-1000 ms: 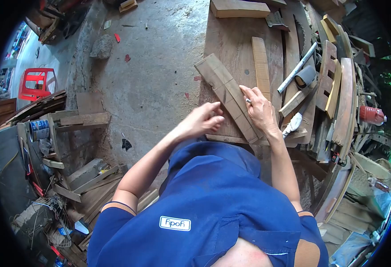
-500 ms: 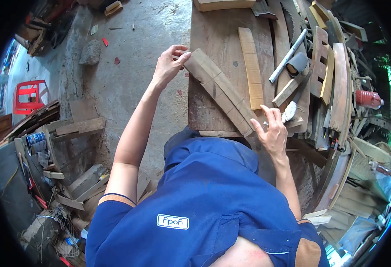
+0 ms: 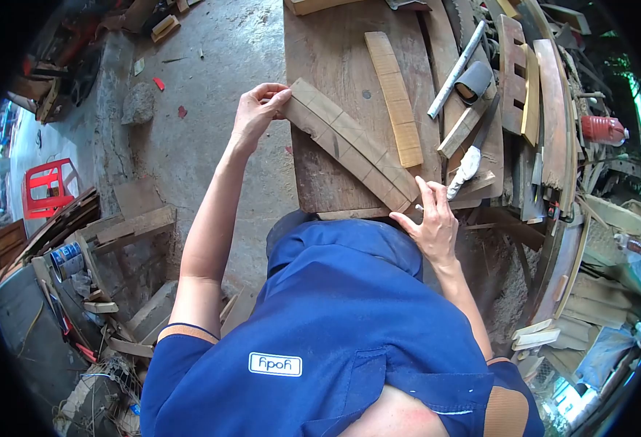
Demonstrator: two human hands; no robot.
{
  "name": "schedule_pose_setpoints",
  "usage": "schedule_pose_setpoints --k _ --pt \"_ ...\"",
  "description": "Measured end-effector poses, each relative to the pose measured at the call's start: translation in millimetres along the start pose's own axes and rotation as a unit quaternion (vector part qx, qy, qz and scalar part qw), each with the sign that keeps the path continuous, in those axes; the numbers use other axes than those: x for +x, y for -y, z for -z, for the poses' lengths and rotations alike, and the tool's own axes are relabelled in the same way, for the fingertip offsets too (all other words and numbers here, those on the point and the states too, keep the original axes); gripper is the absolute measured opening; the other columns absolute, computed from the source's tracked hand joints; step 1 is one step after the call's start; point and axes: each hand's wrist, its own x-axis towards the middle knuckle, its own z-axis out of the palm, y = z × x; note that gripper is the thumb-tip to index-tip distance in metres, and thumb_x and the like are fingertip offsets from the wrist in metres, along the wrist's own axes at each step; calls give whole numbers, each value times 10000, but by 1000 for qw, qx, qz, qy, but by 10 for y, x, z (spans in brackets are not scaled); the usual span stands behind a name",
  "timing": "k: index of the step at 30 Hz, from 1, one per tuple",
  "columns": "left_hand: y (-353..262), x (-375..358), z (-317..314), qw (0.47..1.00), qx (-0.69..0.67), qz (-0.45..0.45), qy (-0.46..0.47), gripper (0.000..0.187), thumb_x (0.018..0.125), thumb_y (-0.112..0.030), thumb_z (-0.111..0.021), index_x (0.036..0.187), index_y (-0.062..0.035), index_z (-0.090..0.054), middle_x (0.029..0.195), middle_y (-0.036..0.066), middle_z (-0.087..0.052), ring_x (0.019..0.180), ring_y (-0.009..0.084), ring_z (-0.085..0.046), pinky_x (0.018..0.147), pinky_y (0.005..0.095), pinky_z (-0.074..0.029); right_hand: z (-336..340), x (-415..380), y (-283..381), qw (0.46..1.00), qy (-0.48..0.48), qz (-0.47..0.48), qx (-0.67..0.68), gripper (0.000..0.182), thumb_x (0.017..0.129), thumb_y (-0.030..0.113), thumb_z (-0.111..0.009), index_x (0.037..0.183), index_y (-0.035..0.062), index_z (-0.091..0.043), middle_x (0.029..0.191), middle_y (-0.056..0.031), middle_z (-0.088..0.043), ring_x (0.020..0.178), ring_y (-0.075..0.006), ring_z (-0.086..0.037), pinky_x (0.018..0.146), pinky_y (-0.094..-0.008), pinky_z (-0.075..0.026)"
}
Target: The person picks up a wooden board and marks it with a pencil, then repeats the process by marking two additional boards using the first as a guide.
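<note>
Two wooden pieces marked with cross lines are laid side by side, long edges touching, and set diagonally on the wooden surface, from its left edge to its near edge, toward the right. Their far left end is pinched at the corner between the thumb and fingers of the left hand. Around their near right end, the thumb and fingertips of the right hand are spread apart, with a small pale stick lying between its fingers; whether that end is clamped cannot be told. The hands are well apart, one at each end. To the right of the pair, a narrow lined strip is laid flat, its near end close to the right hand. Farther right, a pale tube, a dark grey hollow object and a short wooden bar are grouped, with a white-wrapped handle just beside the bar's near end. A thick wooden block is seen at the far left, partly cut off by the view. Beyond the right edge, a slotted wooden piece is stood among other boards, and a red bottle is seen past them.
</note>
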Motion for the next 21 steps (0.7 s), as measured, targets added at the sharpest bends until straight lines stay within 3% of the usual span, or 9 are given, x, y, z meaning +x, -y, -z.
schedule_pose_setpoints --k 6,9,11,21 --pt "-27 3 0 1000 -1 2 7 305 966 -284 -699 1146 -38 -708 1021 43 -706 938 115 -660 817 306 -575 12 10 15 1000 9 -3 18 813 731 443 -851 1381 67 -537 1198 -85 -522 1052 -281 -640 811 -403 -603" --pt "-7 1 -6 1000 -17 -9 -5 283 962 -242 -699 1112 -3 -711 968 65 -696 874 138 -663 771 302 -586 1 4 3 999 22 -11 33 808 738 426 -850 1385 64 -530 1207 -94 -517 1068 -294 -635 833 -409 -595" --pt "-17 -6 6 1000 -2 8 8 297 965 -280 -696 1141 -41 -710 1014 37 -705 947 122 -658 829 315 -568 -5 9 -5 999 19 -11 37 813 734 421 -851 1388 64 -527 1212 -100 -514 1067 -299 -633 832 -409 -594" --pt "26 -46 43 998 -62 27 15 298 960 -288 -706 1131 -44 -714 1025 44 -705 962 135 -662 879 335 -562 11 29 -25 999 25 -8 32 823 723 394 -863 1396 69 -520 1212 -97 -505 1023 -308 -648 820 -411 -593"
